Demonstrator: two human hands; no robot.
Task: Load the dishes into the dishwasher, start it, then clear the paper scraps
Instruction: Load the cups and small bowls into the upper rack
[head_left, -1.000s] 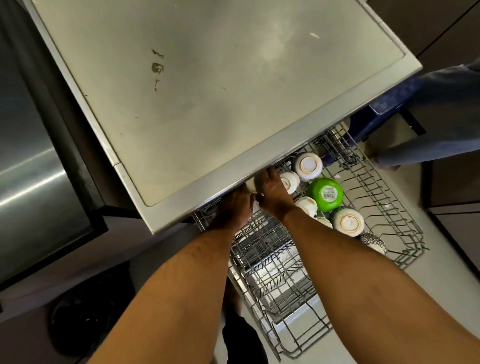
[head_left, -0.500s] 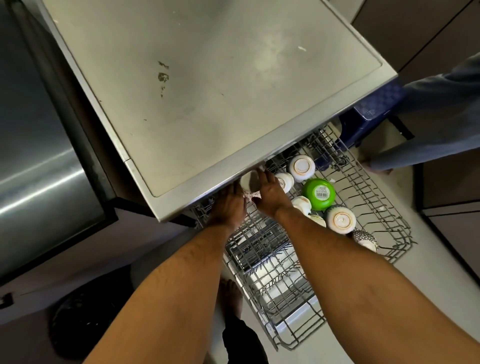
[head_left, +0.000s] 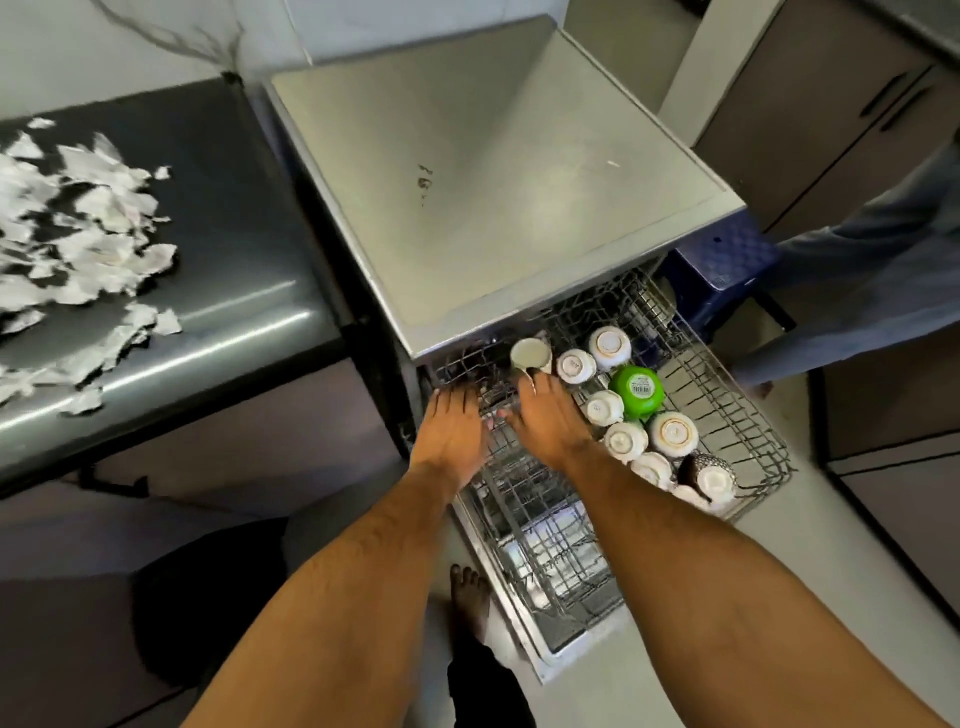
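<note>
Light floor (head_left: 779, 597) under me, pale and plain. Dark glossy countertop (head_left: 234, 249) to my left, catching a long streak of reflected light near its front edge. White marble-look wall (head_left: 130, 36) behind it, dark veins running through. Grey-brown cabinet doors (head_left: 810, 119) upper right with slim black bar handles; more cabinet panels (head_left: 893, 405) down the right side. Blue plastic stool (head_left: 722, 270) near them. Black bin (head_left: 208, 603) under the counter, lower left. Someone's grey trouser leg (head_left: 872, 291) at right.
</note>
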